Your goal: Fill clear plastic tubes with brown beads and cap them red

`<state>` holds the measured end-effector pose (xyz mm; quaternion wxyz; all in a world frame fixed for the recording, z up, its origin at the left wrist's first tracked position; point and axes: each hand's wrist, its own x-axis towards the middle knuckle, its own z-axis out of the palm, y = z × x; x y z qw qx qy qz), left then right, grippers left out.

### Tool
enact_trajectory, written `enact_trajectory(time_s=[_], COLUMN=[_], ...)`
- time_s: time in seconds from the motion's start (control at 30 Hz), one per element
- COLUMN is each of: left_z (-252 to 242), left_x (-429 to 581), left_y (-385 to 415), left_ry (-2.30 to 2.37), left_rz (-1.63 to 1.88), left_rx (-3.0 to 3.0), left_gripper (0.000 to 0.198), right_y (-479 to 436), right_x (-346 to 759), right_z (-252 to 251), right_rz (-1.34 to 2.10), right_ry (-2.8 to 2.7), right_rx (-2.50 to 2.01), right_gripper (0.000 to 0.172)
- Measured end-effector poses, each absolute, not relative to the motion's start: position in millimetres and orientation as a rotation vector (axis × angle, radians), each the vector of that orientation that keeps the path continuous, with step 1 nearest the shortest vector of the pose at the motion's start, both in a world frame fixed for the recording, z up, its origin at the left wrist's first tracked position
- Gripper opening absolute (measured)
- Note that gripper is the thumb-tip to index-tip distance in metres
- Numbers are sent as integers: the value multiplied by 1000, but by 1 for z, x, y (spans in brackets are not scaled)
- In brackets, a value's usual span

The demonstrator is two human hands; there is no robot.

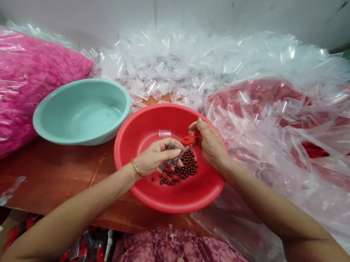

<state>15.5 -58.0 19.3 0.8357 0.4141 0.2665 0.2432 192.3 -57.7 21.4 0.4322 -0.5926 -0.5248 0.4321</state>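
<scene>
the left hand point(155, 157) is closed around a small clear plastic container point(173, 154), with the thumb laid along its near side; its contents are too blurred to tell. the right hand point(211, 144) pinches a small glossy red plastic piece with a looped end point(189, 140), which sits right beside the container; whether the two touch, i cannot tell. both things are over the round red plastic basin point(178, 205), above a scatter of shiny dark brown balls point(190, 168). a short clear plastic tube point(164, 133) lies in the basin beyond the left hand.

the container looks light and thin-walled, likely slick and apt to give under a hard squeeze, so a gentle hold around its sides, clear of the mouth, seems best. the red piece looks light and fairly stiff; fingertips at the end away from the container suit it. the balls look smooth and hard and would probably roll readily.

the oval pale teal plastic basin point(83, 136) stands just beside, to the left.
</scene>
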Motion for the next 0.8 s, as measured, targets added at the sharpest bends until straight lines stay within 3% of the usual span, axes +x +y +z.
enact_trajectory(time_s=[0.13,0.43,0.53,0.67,0.8], left_z=[19,11,10,12,16], left_x=[16,15,15,21,28], left_y=[-55,-61,-63,-62,-62], left_ry=[608,652,681,723,774], left_rz=[593,648,663,688,758], left_rx=[791,900,899,997,1106], left_gripper=[18,27,30,23,19], right_y=[-69,-80,-78,-76,-77], right_x=[201,221,217,206,198], right_z=[27,46,49,51,56], right_rz=[1114,810,823,1163,1224], right_ry=[-1306,-2136,-1991,-1578,-1742], right_rx=[-1498,-1422,-1489,-1512,-1452], right_gripper=[36,20,22,35,40])
